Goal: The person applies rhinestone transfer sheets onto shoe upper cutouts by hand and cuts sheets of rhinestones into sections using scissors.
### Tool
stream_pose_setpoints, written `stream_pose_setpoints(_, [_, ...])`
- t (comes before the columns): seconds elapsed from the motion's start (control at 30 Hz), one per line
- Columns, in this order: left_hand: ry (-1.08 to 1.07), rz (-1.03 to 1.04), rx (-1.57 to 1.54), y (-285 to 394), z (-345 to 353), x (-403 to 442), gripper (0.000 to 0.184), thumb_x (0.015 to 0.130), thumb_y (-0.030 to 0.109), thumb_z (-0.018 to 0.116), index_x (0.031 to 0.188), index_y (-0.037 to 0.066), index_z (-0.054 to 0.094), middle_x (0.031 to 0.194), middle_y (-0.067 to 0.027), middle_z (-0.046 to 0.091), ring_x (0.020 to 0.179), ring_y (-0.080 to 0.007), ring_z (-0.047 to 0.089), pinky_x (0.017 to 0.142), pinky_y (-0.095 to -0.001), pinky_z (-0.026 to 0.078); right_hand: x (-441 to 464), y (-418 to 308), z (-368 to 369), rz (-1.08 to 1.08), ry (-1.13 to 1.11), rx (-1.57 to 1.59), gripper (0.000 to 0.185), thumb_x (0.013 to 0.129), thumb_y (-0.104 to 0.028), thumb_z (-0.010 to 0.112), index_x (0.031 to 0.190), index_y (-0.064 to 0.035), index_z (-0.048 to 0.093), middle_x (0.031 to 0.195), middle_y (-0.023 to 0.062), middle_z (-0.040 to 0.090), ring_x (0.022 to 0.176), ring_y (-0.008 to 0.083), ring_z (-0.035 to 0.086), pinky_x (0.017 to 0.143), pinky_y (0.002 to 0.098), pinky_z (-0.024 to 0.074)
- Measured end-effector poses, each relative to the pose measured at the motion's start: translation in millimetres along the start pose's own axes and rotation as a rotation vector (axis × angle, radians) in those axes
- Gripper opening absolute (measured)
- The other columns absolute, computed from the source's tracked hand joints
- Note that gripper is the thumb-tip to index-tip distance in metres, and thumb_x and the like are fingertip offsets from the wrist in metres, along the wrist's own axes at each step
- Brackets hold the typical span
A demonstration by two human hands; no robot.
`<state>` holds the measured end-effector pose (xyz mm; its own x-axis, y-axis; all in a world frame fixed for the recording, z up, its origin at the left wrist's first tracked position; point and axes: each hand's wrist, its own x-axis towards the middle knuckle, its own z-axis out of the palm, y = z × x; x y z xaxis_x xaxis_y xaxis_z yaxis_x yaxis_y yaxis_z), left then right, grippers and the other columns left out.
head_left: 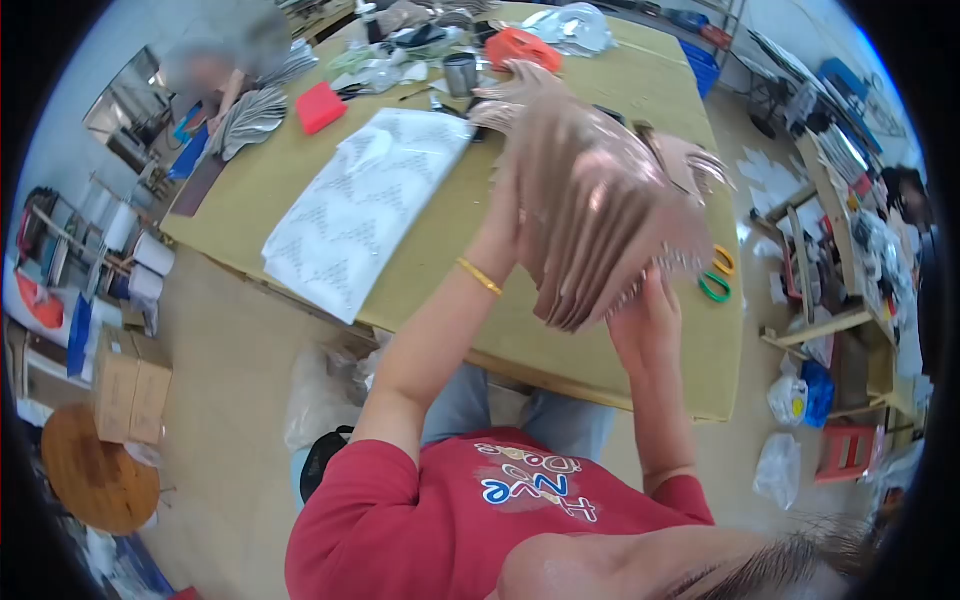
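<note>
Between my hands, above the table, is a thick stack of shiny pinkish-brown leather-like pieces (600, 210), tilted and slightly fanned into layers. My left hand (507, 215) grips its left side, its fingers mostly hidden behind the pieces; a yellow band circles that wrist. My right hand (645, 312) holds the lower right edge from below, the thumb up against it. More of the same pieces (690, 160) lie on the table just behind the stack. White patterned sheets (365, 205) lie to the left, and scissors with green and orange handles (715, 287) rest to the right.
The yellowish table (225, 215) also bears a red block (320, 107), a metal cup (460, 74), an orange-red bag (522, 48) and crumpled plastic. Another person (215, 75) is at the far left with grey layered pieces (252, 120). Cluttered shelving (850, 220) stands right; a round stool (98, 468) lower left.
</note>
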<state>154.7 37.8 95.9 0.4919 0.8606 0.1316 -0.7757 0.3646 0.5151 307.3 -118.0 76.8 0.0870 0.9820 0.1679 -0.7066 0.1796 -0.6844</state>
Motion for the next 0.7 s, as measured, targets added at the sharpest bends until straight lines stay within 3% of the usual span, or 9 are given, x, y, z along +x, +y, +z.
stream_pose_setpoints(0.07, [0.024,0.140,-0.010,62.6,-40.9,-10.0,0.048,0.105,0.039,0.037,0.139,0.007,0.046,0.131,-0.0111,0.057,0.117,-0.0244,0.058,0.101,-0.0411,0.049,49.5,16.2,36.2,0.147,-0.078,-0.018,0.046,0.101,-0.027,0.051,0.141,-0.0052,0.041,0.135,0.0079,0.053,0.123,0.0233,0.051,0.103,0.0430,0.0425])
stream_pose_setpoints(0.1, [0.162,0.249,0.081,95.5,-46.4,-20.3,0.055,0.104,0.046,0.036,0.142,0.007,0.043,0.137,-0.0117,0.053,0.123,-0.0268,0.054,0.104,-0.0430,0.046,77.1,26.4,58.1,0.220,-0.140,-0.021,0.046,0.101,-0.028,0.053,0.137,-0.0012,0.044,0.130,0.0074,0.056,0.119,0.0209,0.054,0.099,0.0401,0.0455])
stream_pose_setpoints(0.13, [0.302,0.355,0.167,128.2,-52.8,-31.3,0.062,0.102,0.052,0.035,0.145,0.007,0.040,0.143,-0.0122,0.048,0.128,-0.0293,0.050,0.108,-0.0449,0.042,104.4,41.2,84.3,0.259,-0.197,-0.027,0.045,0.100,-0.030,0.054,0.135,-0.0025,0.047,0.127,0.0064,0.057,0.116,0.0199,0.055,0.097,0.0395,0.0466])
stream_pose_setpoints(0.2, [0.308,0.578,0.295,199.3,-87.2,-49.1,0.063,0.104,0.052,0.030,0.147,0.007,0.035,0.149,-0.0129,0.041,0.135,-0.0302,0.042,0.111,-0.0455,0.037,156.8,79.8,138.3,0.352,-0.326,-0.049,0.044,0.099,-0.034,0.057,0.132,-0.0047,0.051,0.124,0.0049,0.058,0.113,0.0185,0.056,0.095,0.0386,0.0481])
stream_pose_setpoints(0.33, [0.471,0.806,0.387,328.9,-154.8,-82.7,0.067,0.102,0.058,0.020,0.149,0.011,0.034,0.153,-0.0102,0.036,0.137,-0.0312,0.039,0.112,-0.0460,0.036,262.3,190.1,233.0,0.488,-0.533,-0.087,0.045,0.096,-0.041,0.060,0.124,-0.0055,0.057,0.118,0.0056,0.062,0.107,0.0191,0.060,0.091,0.0400,0.0521])
stream_pose_setpoints(0.5, [0.614,0.950,0.385,428.0,-212.2,-121.0,0.071,0.101,0.061,0.013,0.149,0.014,0.034,0.154,-0.0099,0.035,0.139,-0.0310,0.037,0.113,-0.0473,0.035,334.1,333.5,336.1,0.556,-0.547,-0.093,0.043,0.095,-0.040,0.062,0.119,-0.0037,0.061,0.111,0.0098,0.066,0.097,0.0220,0.065,0.082,0.0423,0.0568])
stream_pose_setpoints(0.63, [0.733,0.976,0.427,467.3,-268.3,-131.1,0.076,0.098,0.066,0.017,0.149,0.012,0.034,0.155,-0.0110,0.033,0.139,-0.0322,0.036,0.113,-0.0478,0.036,367.1,420.2,364.4,0.604,-0.610,-0.129,0.045,0.095,-0.042,0.062,0.119,-0.0041,0.061,0.115,0.0105,0.066,0.101,0.0210,0.065,0.088,0.0411,0.0542])
stream_pose_setpoints(0.7, [0.795,0.950,0.428,483.9,-300.3,-130.5,0.072,0.100,0.062,0.018,0.149,0.011,0.034,0.154,-0.0120,0.034,0.138,-0.0324,0.037,0.112,-0.0471,0.038,381.3,454.4,367.0,0.595,-0.585,-0.167,0.044,0.097,-0.040,0.059,0.118,-0.0018,0.061,0.113,0.0103,0.066,0.097,0.0209,0.065,0.083,0.0415,0.0558])
